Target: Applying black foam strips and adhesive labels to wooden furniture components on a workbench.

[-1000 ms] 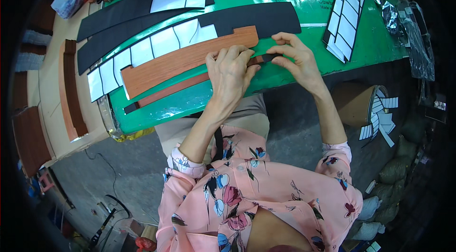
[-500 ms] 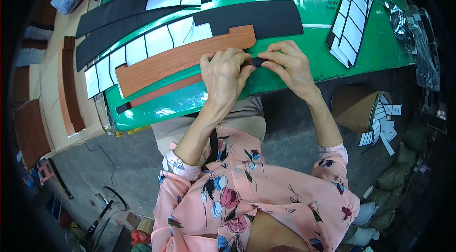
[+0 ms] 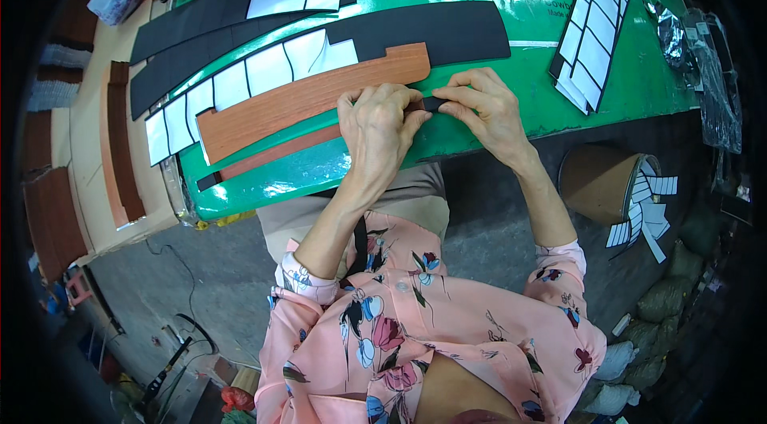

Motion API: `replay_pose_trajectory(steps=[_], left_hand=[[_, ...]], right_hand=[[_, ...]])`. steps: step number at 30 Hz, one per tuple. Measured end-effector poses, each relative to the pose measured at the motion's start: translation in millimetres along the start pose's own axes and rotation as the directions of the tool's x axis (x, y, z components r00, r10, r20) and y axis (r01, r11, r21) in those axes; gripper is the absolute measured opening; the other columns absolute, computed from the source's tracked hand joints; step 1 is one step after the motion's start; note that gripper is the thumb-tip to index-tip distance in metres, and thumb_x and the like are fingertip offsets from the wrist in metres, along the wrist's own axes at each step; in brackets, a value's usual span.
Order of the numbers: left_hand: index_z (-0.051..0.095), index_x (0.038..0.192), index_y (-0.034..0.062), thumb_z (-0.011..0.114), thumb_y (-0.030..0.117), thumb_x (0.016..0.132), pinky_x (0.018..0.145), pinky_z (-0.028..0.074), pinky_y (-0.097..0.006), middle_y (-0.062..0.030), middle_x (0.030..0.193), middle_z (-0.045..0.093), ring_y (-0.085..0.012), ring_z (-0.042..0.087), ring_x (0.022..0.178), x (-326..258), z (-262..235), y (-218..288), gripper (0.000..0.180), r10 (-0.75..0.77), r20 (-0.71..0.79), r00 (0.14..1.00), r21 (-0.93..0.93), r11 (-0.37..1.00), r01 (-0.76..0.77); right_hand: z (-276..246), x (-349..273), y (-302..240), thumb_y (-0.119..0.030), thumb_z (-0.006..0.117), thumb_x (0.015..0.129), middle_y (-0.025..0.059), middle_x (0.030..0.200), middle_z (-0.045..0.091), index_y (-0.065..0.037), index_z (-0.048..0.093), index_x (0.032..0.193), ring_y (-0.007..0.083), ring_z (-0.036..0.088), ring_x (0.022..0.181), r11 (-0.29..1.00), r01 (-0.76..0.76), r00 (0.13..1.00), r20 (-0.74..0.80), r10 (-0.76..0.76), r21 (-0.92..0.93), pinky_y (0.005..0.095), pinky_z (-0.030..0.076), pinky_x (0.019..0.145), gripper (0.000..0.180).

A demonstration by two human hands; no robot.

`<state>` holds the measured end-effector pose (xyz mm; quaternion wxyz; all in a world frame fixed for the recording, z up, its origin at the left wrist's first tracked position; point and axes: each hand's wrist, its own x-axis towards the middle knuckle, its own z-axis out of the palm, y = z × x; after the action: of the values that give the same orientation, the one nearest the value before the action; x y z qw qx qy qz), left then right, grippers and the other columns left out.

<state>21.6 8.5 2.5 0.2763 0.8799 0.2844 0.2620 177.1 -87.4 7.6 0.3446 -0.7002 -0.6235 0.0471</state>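
Note:
A narrow reddish-brown wood-grain strip (image 3: 280, 155) lies along the near edge of the green table (image 3: 479, 33), with a black tip (image 3: 209, 181) at its left end. My left hand (image 3: 379, 119) is closed over the strip close to its right end. Thumb and fingers of my right hand (image 3: 485, 108) pinch a small black piece (image 3: 432, 104) at that end; whether it is stuck to the strip is hidden by my fingers. Just beyond my left hand lies a wider brown wood-grain panel (image 3: 311, 97), partly over white-backed segments (image 3: 265, 70) and a long black curved piece (image 3: 447, 29).
More black curved pieces (image 3: 188, 45) lie at the far left. White segmented sheets (image 3: 595, 25) sit at the right of the table. Below the table's right edge stands a brown bin (image 3: 590, 176) with white strips hanging out. Brown panels (image 3: 120, 144) rest on the left board.
Both hands keep the same grip and place on the strip and the black piece. Only a very slight shift of the whole view shows.

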Motion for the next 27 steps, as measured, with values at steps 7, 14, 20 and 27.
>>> replay_pose_trajectory(steps=[7, 14, 20, 27], left_hand=[[0.068, 0.087, 0.0098, 0.074, 0.021, 0.068, 0.076, 0.032, -0.035, -0.0009, 0.08, 0.065, -0.0187, 0.057, 0.076, 0, 1, -1, 0.023, 0.009, -0.019, 1.0, -0.001, 1.0, -0.009], [0.067, 0.087, 0.0102, 0.074, 0.021, 0.068, 0.075, 0.032, -0.036, -0.0007, 0.081, 0.064, -0.0187, 0.057, 0.075, 0, 2, 0, 0.023, 0.034, -0.02, 0.999, 0.004, 0.999, -0.034], [0.066, 0.095, 0.0115, 0.073, 0.018, 0.068, 0.075, 0.033, -0.034, -0.0006, 0.08, 0.063, -0.0179, 0.058, 0.076, 0, 1, 0, 0.029, 0.063, -0.063, 0.996, -0.021, 0.998, -0.065], [0.066, 0.098, 0.0138, 0.069, 0.009, 0.071, 0.071, 0.037, -0.032, 0.0003, 0.085, 0.062, -0.0173, 0.058, 0.075, -2, 7, -7, 0.028, 0.286, -0.107, 0.952, 0.052, 0.958, -0.282]], right_hand=[[1, 0, -1, -0.014, 0.071, 0.069, 0.0014, 0.085, 0.06, -0.011, 0.07, 0.089, 0.0196, 0.057, 0.084, 1.0, 0.014, 1.0, -0.004, -0.014, -0.005, 0.0324, 0.047, 0.07, 0.02], [1, -2, 3, -0.014, 0.072, 0.068, 0.0011, 0.085, 0.06, -0.011, 0.07, 0.089, 0.02, 0.057, 0.085, 0.999, -0.017, 0.999, 0.03, 0.016, 0.036, 0.0328, 0.048, 0.071, 0.022], [-4, -4, 5, -0.006, 0.069, 0.072, 0.0064, 0.1, 0.06, -0.009, 0.068, 0.101, 0.0207, 0.056, 0.093, 0.969, -0.116, 0.991, -0.034, 0.127, 0.22, 0.0319, 0.048, 0.076, 0.029], [-9, -23, 8, -0.008, 0.069, 0.072, 0.0064, 0.106, 0.06, -0.014, 0.066, 0.105, 0.0257, 0.055, 0.099, 0.992, -0.089, 0.996, -0.007, 0.09, 0.088, 0.0348, 0.047, 0.08, 0.034]])
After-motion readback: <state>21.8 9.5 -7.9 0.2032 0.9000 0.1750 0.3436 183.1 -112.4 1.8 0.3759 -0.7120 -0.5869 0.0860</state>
